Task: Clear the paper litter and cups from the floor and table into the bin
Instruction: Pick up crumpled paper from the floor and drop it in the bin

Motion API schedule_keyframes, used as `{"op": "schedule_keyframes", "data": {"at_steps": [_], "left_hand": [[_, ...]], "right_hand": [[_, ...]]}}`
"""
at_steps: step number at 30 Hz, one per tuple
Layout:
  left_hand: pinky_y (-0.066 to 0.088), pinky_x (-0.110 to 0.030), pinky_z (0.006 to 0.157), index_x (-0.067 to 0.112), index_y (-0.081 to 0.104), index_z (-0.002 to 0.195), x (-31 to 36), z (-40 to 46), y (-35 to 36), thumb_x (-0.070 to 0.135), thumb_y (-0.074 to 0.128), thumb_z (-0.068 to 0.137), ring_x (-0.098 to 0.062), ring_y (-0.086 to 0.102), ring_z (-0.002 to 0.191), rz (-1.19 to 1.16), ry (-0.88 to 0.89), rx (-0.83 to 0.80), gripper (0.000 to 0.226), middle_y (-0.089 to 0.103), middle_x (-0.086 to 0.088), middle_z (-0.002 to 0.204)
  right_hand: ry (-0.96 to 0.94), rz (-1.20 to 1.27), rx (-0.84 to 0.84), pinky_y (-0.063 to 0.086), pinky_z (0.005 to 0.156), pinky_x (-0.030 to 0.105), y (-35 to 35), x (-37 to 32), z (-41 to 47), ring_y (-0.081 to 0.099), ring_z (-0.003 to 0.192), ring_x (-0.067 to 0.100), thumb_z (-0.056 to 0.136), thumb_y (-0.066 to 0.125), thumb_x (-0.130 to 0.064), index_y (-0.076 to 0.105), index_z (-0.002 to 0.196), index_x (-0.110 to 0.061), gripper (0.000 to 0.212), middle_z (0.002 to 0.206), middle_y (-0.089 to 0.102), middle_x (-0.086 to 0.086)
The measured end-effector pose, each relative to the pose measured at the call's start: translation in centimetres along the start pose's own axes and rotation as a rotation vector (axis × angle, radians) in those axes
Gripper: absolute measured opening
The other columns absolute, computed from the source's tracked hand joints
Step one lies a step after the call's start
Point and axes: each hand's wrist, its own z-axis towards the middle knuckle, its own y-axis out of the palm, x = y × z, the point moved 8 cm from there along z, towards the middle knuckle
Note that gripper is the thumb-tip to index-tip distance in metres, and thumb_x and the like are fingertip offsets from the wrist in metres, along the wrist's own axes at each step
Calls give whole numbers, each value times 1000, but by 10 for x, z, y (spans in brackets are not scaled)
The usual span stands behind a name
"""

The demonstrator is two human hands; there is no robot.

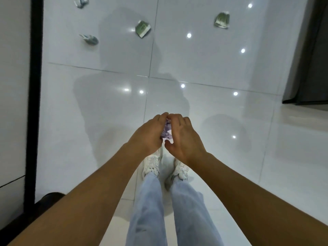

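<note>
Cupping a crumpled paper wad point(167, 130) between them, left hand point(148, 132) and right hand point(184, 137) hold it closely; four paper scraps point(143, 28) lie well beyond.

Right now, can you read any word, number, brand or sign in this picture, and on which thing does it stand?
No text can be read.
Green printed paper scraps on the floor: print too blurred.
Purple crumpled paper between left hand and right hand: no legible print.
</note>
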Motion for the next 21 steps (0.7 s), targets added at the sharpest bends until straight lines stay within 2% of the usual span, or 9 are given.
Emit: {"op": "schedule_keyframes", "data": {"at_steps": [3, 7, 12, 17, 21], "left_hand": [[48, -29, 85, 14, 44, 132, -16, -16, -14, 8, 59, 88, -21, 58, 101, 34, -36, 32, 47, 54, -5, 119], [42, -21, 76, 17, 44, 131, -50, -37, -38, 20, 63, 89, -19, 59, 98, 81, -113, 84, 46, 56, -2, 121], [48, -32, 75, 18, 47, 119, -104, -59, -78, 22, 63, 85, -22, 56, 92, 77, -238, 80, 39, 56, -3, 111], [47, -35, 76, 15, 47, 115, -154, -81, -127, 20, 59, 82, -24, 54, 98, 75, -357, 93, 35, 54, -4, 110], [49, -38, 82, 15, 45, 121, -181, -92, -159, 21, 58, 84, -24, 54, 102, 52, -416, 91, 40, 53, -4, 114]], "right_hand": [[-46, -48, -1, 48, 86, 26, -2, -23, 3, 46, 114, 19, 82, 71, -19, 43, 135, -13, 61, 133, 47, 3], [-85, -119, -22, 47, 85, 27, -3, -56, 15, 47, 116, 21, 83, 72, -24, 40, 138, -16, 64, 138, 46, 3], [-51, -196, -38, 42, 72, 25, -8, -88, 40, 44, 115, 23, 84, 66, -20, 39, 137, -16, 59, 137, 43, 3], [5, -230, -41, 47, 78, 33, -12, -120, 74, 43, 114, 27, 85, 62, -18, 39, 136, -14, 56, 134, 44, 6], [41, -216, -36, 42, 76, 32, -17, -143, 103, 42, 115, 28, 86, 61, -16, 39, 135, -14, 54, 133, 43, 7]]}}
